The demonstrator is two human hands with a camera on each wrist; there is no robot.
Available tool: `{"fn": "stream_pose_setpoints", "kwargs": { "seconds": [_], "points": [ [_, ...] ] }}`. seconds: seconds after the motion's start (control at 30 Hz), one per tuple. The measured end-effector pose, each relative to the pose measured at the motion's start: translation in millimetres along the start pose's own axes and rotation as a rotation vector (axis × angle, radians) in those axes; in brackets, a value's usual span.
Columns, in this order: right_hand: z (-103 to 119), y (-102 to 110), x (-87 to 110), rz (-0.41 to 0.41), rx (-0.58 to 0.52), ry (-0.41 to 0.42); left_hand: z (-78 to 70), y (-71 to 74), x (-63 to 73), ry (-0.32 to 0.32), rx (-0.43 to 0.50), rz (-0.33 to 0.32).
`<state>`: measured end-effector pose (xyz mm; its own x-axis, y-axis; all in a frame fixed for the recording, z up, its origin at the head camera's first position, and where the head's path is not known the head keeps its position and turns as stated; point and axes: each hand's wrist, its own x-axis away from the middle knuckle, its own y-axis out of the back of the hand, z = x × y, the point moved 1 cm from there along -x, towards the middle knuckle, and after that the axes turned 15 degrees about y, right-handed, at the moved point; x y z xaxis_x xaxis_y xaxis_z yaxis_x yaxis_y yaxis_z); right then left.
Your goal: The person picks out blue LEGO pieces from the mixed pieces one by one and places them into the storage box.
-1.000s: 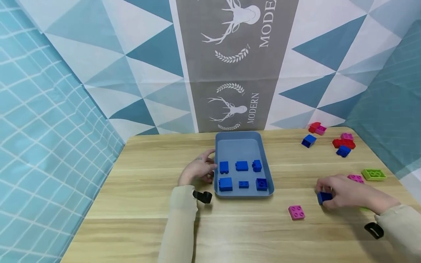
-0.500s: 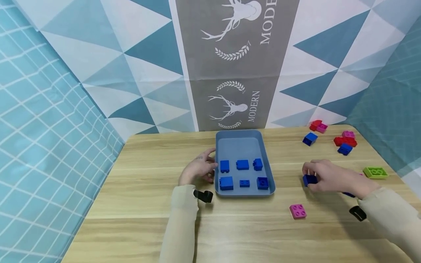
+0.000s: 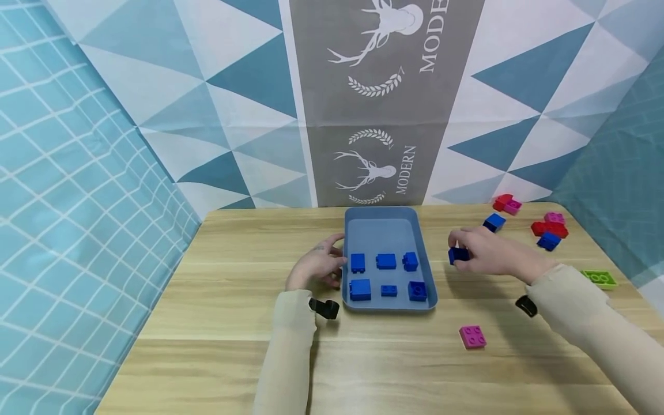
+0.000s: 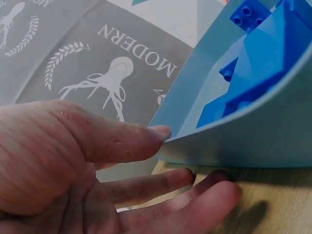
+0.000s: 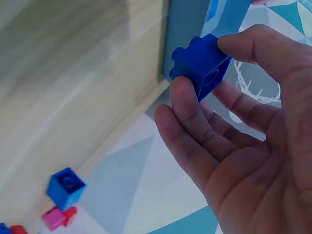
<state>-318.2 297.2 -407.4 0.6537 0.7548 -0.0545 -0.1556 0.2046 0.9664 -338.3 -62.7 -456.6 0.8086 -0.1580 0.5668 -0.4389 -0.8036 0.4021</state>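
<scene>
My right hand (image 3: pixel 482 251) pinches a dark blue toy building brick (image 5: pixel 202 63) between thumb and fingertips, above the table to the right of the tray. In the right wrist view, studs show on its far side and a hollow underside faces the palm. My left hand (image 3: pixel 316 266) is at the left side of a grey-blue tray (image 3: pixel 381 230); in the left wrist view, the thumb tip meets the tray rim (image 4: pixel 195 135), while the other fingers lie loosely extended beside the wall. Inside the tray, several blue bricks (image 3: pixel 386 261) lie in two rows across its near half.
A pink brick (image 3: pixel 472 337) lies on the wooden table (image 3: pixel 384 363) in front right of the tray. Farther back are a blue brick (image 3: pixel 494 222), red bricks (image 3: pixel 550 229) among pink and blue ones, and a lime green brick (image 3: pixel 600 279). Patterned cloth (image 3: pixel 259 104) hangs behind the table.
My right hand has carried the blue brick leftward and away from me, from the right part of the table toward the tray. My left hand keeps its place at the tray's side.
</scene>
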Motion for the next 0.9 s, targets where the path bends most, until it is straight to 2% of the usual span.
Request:
{"fn": "stream_pose_setpoints", "kwargs": {
  "seconds": [0.23,0.4,0.53,0.73,0.9],
  "points": [
    [-0.6,15.4,-32.1,0.051,-0.013,-0.042,-0.3,0.1,-1.8,0.002,0.004,0.014],
    [-4.3,17.4,-55.4,0.018,-0.040,-0.002,0.7,1.5,-2.7,0.008,0.006,0.015],
    [-7.6,15.5,-73.9,-0.005,-0.051,-0.006,0.6,2.3,-3.6,0.013,0.009,0.013],
    [-8.7,6.8,-92.8,0.072,-0.032,-0.023,-0.3,-0.4,-4.1,0.014,0.036,0.032],
    [-9.6,-2.8,-105.2,0.111,-0.015,-0.030,-1.0,-0.1,-3.6,0.017,0.025,0.019]
  ]
}}
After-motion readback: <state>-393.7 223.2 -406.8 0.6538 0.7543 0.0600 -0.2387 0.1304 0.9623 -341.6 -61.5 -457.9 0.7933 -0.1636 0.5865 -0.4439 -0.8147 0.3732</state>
